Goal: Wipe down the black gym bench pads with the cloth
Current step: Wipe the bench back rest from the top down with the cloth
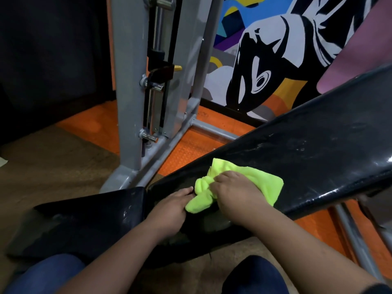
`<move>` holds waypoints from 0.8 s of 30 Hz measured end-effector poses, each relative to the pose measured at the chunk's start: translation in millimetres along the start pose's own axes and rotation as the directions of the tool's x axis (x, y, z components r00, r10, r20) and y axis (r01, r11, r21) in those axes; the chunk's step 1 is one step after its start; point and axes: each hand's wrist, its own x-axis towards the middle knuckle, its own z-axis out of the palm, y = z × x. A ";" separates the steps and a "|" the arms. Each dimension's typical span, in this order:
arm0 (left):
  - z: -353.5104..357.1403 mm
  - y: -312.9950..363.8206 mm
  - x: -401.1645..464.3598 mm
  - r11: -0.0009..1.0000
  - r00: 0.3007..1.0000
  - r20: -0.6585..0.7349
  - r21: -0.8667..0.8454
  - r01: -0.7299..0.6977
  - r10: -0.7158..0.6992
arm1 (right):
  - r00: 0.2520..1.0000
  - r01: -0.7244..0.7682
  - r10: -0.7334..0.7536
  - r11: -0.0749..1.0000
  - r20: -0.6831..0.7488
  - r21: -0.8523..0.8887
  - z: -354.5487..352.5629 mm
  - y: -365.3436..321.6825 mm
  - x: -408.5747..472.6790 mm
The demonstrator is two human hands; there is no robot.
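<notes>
Left hand (172,209): pinches the near corner of the lime microfibre cloth (237,184).
Right hand (235,193): grips the bunched cloth on the lower end of the inclined back pad (307,149).
Seat pad (84,221): beside, left.
Risk: a bunched cloth may miss streaks higher up the pad.

Both hands (203,200) hold the cloth (261,181) on the inclined pad (318,153).

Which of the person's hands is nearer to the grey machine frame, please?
The left. The left hand lies at the cloth's lower end, on the side toward the grey machine frame; the right hand rests on the cloth, farther along the back pad.
</notes>
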 end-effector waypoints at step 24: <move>1.4 -10.5 -10.5 0.992 0.989 -0.080 0.032 0.125 -0.122 | 1.000 -0.001 0.001 1.000 0.023 0.008 0.2 12.9 18.5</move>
